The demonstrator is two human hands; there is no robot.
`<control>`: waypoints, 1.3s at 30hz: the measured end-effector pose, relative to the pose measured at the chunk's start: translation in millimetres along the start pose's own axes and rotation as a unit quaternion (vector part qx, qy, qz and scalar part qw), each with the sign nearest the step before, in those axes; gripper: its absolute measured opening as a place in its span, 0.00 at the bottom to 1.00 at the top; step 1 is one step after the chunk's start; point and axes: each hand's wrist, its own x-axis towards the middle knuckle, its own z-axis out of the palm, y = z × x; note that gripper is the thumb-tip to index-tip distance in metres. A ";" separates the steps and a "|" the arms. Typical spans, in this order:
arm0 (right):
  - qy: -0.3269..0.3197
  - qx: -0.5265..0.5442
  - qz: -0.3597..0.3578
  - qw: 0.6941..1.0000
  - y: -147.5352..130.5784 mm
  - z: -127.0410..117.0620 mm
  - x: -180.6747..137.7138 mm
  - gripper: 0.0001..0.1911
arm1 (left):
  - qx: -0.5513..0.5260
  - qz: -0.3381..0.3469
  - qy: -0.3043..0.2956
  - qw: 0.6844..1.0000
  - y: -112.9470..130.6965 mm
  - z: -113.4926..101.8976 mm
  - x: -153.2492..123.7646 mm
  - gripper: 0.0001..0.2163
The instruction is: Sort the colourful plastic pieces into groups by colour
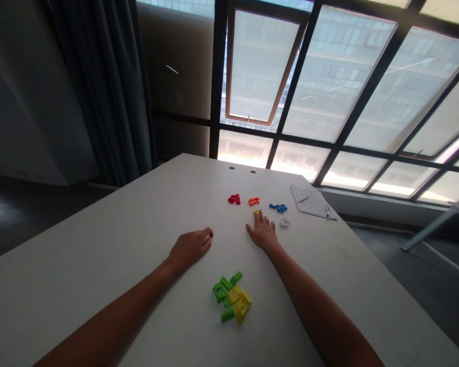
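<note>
Yellow bit: on the table, under the fingertips of your right hand, mostly covered, so you cannot tell whether it is one piece or several.
Right hand: palm down and well open, fingers spread, fingertips on or just over the yellow bit, with no grip around it.
Left hand: resting near the table top, fingers curled toward the thumb; a pale spot shows there, but you cannot tell whether it is a small object or bare table.
Weight: probably very light, like hard plastic, so a fingertip should slide it easily.
Stiffness: likely rigid, with little give under your pinch.
Slip: smooth faces may skid on the smooth table; press lightly.
Fragility: probably hard to break, though thin parts deserve care.
Hold: pinch opposite side edges with thumb and forefinger rather than pushing down on top.
Neighbours: clear piece just right of your right hand; red piece, orange piece and blue piece beyond.
Near pile: green pieces and yellow pieces lie together between your forearms; their blocky edges look easy to pinch.
</note>
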 end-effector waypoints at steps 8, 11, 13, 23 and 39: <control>0.066 0.013 -0.070 0.995 1.4 -5.5 -20.6 0.33 | -0.022 0.005 -0.007 1.000 -3.1 -3.5 -0.1 0.09; 0.069 0.010 -0.134 0.988 3.6 -7.5 -39.3 0.26 | -0.038 0.008 -0.007 0.999 -5.1 -4.2 -1.0 0.09; 0.082 0.017 -0.173 0.981 8.7 -5.5 -57.1 0.24 | -0.044 0.010 -0.007 0.999 -5.8 -4.3 -1.4 0.09; 0.136 0.139 -0.363 0.911 30.4 -0.5 -144.9 0.20 | -0.042 0.013 -0.004 0.999 -7.1 -1.7 -0.7 0.11; 0.067 0.089 -0.303 0.946 26.1 -15.3 -138.9 0.27 | -0.046 0.010 -0.010 0.999 -7.3 -3.2 -0.4 0.12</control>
